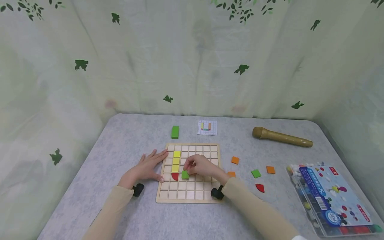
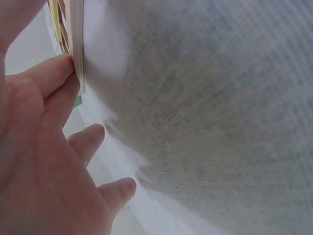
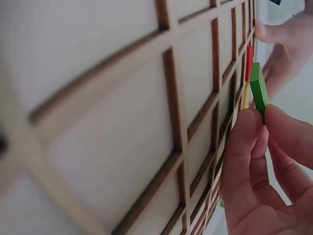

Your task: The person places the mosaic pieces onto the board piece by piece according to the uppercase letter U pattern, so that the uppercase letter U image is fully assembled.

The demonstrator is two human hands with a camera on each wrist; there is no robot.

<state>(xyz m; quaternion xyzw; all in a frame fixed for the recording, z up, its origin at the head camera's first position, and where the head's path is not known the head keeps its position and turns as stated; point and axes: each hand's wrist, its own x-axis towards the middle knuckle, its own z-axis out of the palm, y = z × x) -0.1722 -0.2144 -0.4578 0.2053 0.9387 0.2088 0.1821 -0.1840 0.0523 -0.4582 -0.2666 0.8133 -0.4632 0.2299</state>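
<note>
A wooden grid board (image 1: pixel 190 201) lies on the table. One column holds three yellow square tiles (image 1: pixel 175 161), with a red quarter-round tile (image 1: pixel 175 176) just below them. My right hand (image 1: pixel 202 166) pinches a green square tile (image 1: pixel 185 175) between thumb and fingertips, over the cell right of the red one. In the right wrist view that green tile (image 3: pixel 258 90) stands tilted off the grid. My left hand (image 1: pixel 144 169) spreads its fingers along the board's left edge, and its fingertips (image 2: pixel 66 63) touch the frame in the left wrist view.
Right of the board lie orange tiles (image 1: pixel 235 160), a green tile (image 1: pixel 256 173) and a red quarter-round tile (image 1: pixel 260 188). Behind it are a green block (image 1: pixel 175 132) and a pattern card (image 1: pixel 207 127). A gold microphone-shaped object (image 1: pixel 282 137) and a clear plastic box (image 1: pixel 327 230) sit farther right.
</note>
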